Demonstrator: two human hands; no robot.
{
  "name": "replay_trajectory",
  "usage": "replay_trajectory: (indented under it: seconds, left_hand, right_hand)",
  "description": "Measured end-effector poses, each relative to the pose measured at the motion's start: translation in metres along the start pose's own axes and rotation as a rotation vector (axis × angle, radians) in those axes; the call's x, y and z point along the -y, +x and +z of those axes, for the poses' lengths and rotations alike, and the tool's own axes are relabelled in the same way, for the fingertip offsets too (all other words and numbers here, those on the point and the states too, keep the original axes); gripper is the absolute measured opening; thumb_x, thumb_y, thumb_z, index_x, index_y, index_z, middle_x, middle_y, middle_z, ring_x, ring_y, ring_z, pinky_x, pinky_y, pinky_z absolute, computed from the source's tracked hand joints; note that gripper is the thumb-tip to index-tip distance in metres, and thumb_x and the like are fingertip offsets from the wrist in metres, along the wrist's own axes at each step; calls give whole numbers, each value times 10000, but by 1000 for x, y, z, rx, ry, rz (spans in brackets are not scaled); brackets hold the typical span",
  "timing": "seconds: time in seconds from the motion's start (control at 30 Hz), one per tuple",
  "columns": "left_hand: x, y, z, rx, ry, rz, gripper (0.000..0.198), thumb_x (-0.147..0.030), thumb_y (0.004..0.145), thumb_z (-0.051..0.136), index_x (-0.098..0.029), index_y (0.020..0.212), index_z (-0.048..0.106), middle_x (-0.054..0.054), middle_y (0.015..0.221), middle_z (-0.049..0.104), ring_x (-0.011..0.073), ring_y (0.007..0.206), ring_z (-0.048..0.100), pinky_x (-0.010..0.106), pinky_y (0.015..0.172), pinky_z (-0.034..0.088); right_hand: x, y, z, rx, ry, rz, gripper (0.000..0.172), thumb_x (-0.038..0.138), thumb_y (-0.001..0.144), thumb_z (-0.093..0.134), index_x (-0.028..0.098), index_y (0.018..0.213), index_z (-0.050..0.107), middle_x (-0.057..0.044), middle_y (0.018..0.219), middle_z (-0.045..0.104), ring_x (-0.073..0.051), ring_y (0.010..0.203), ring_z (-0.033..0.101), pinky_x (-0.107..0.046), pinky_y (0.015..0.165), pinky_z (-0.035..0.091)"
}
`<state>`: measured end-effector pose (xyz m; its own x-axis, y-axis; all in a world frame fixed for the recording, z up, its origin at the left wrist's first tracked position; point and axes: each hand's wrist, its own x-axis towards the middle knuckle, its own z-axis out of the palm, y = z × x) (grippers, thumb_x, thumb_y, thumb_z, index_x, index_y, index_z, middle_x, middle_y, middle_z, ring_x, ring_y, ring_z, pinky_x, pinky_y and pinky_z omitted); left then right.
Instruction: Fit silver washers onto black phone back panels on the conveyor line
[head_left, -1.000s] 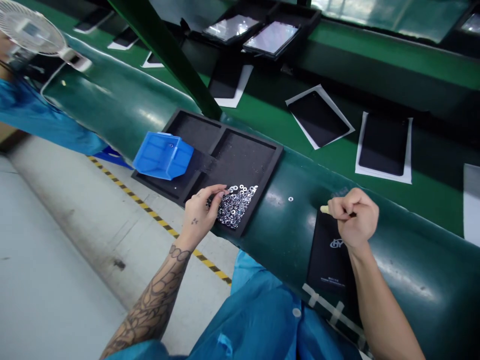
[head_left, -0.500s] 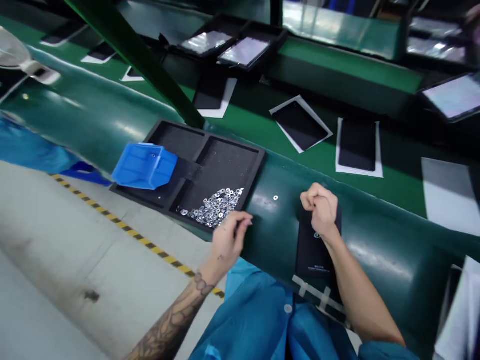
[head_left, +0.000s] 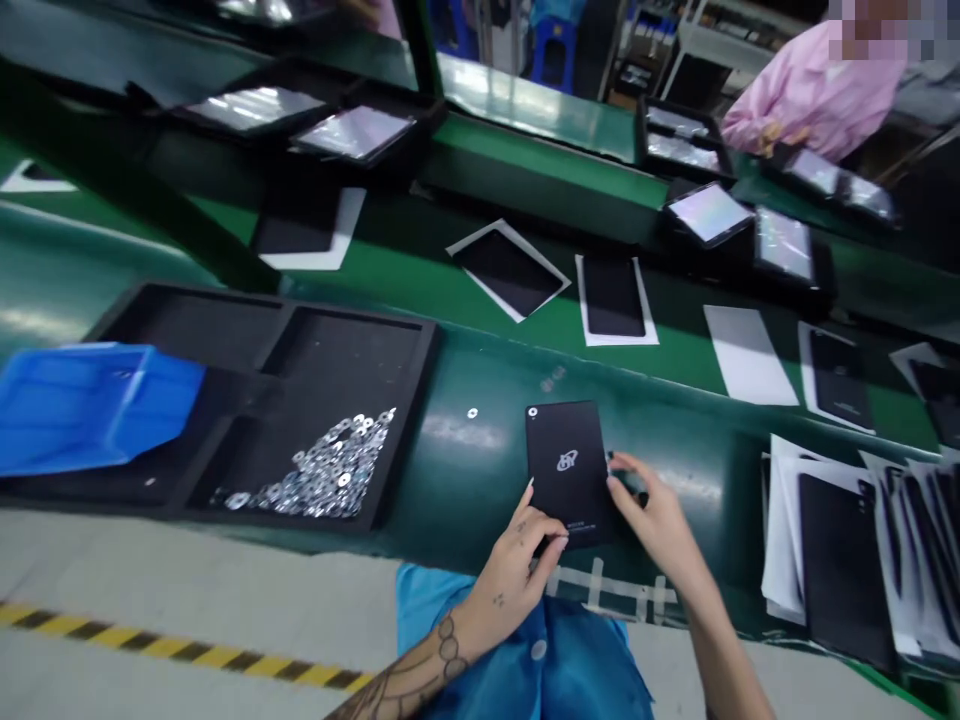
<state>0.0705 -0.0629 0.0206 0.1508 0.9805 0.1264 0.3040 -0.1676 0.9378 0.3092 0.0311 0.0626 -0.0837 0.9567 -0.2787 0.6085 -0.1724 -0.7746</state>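
Now both hands are at the black tablet back panel (head_left: 568,470): the left hand (head_left: 517,565) has come away from the washers and joined the right hand (head_left: 652,525). The panel lies on the dark green tabletop (head_left: 457,480), directly in front of the person and between the two hands. The left fingers (head_left: 556,541) touch its lower edge and the right fingers (head_left: 618,481) are at its right edge. They are spread rather than clenched, but I cannot tell whether they grip the panel or only rest against it.

With that shift, nothing touches the heap of silver washers (head_left: 322,470) in the black foam tray (head_left: 341,345). A blue plastic bin (head_left: 90,405) sits in the tray's left part, and one loose washer (head_left: 472,413) lies on the tabletop between the tray and the panel.

On the panel, a white stylised logo (head_left: 568,460) may read "GY", though the letters are uncertain. A line of tiny print (head_left: 577,530) below it is too small to read. Further right, more black panels (head_left: 840,565) stand stacked with white sheets, and a co-worker in a pink smock (head_left: 814,95) stands at the far side.
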Motion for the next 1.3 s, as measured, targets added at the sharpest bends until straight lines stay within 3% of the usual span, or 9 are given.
replay_trajectory:
  seconds: [0.13,0.27,0.37,0.5,0.6,0.67,0.8,1.03,1.3]
  left_hand:
    - [9,24,1,79,-35,43,159,-226,1101,552,-241,1046,701,11,938,764,180,873,748,650,1379,214]
    - [21,49,-10,13,-119,-6,204,-323,1104,576,-220,1045,741,74,1038,797,234,1054,778,488,1189,545]
    - [33,55,-24,-113,-182,-94,253,-423,1080,627,-202,1065,748,102,1095,788,247,1091,783,354,967,654]
    - [47,45,-41,-187,-215,-139,259,-440,1049,684,-202,1130,744,88,1153,759,207,1002,796,314,946,660]
    - [48,35,-46,-193,-147,-80,214,-388,1065,661,-205,1136,748,86,1154,750,188,938,792,292,882,663]
    - [47,34,-45,-229,-51,2,167,-339,1066,653,-203,1085,748,83,1100,755,190,913,783,281,823,653]
    - [42,42,-40,-275,110,100,132,-250,1064,641,-209,1149,734,64,1018,751,169,804,747,269,751,626]
    - [44,51,-40,-195,224,213,180,-177,1077,594,-230,1113,762,79,1067,771,212,1021,770,298,903,626]
    - [46,50,-36,-222,192,179,190,-210,1087,586,-222,1100,775,92,1061,775,211,999,775,297,885,630]
  right_hand:
    - [-8,-3,27,52,226,53,556,573,972,674,192,1376,719,-123,1250,772,-266,981,739,-398,881,608]
    - [0,19,3,-39,415,57,589,564,886,784,173,1325,748,-75,1021,775,-245,945,723,-363,859,604]
    - [2,42,-60,-299,426,87,761,583,802,873,149,1403,702,4,787,652,-152,663,596,-269,597,513]
    - [-3,89,-183,-470,449,108,827,556,751,946,164,1425,668,111,595,354,-66,450,252,-208,402,170]
    - [-20,131,-255,-468,313,155,618,506,784,924,154,1248,716,113,575,328,-78,448,248,-215,409,175]
    - [-30,156,-274,-489,-6,256,437,445,836,866,139,1120,738,67,572,428,-119,467,380,-240,438,287]
    - [-30,200,-239,-483,-586,178,285,334,904,738,115,1082,780,-150,892,765,-282,863,732,-361,779,555]
    - [9,282,-107,-285,-559,-35,393,408,998,665,225,1343,702,-112,1282,775,-274,1203,718,-349,1027,541]
    - [31,300,-77,-186,-624,81,294,319,958,677,152,1200,683,-220,1257,731,-360,1169,730,-446,1001,565]
